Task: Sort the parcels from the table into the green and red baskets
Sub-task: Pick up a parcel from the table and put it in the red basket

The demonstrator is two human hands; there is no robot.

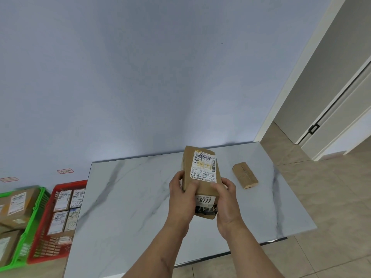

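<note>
Currently, both hands gripped one brown parcel [201, 177] above the marble surface [130, 197]: the left hand [181, 194] curled round its left edge, the right hand [225, 197] round its right edge. The parcel's long axis ran away from the person, label up. From the parcel, the red basket [58, 255] lay to the left, beside the surface, and the green basket [30, 223] farther left. The left hand was nearer both. A second parcel [245, 174] lay right of the held one.

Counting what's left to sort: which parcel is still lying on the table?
The small plain brown parcel on the table, right of the hands. The labelled parcel is held up; the rest sit in baskets.
</note>
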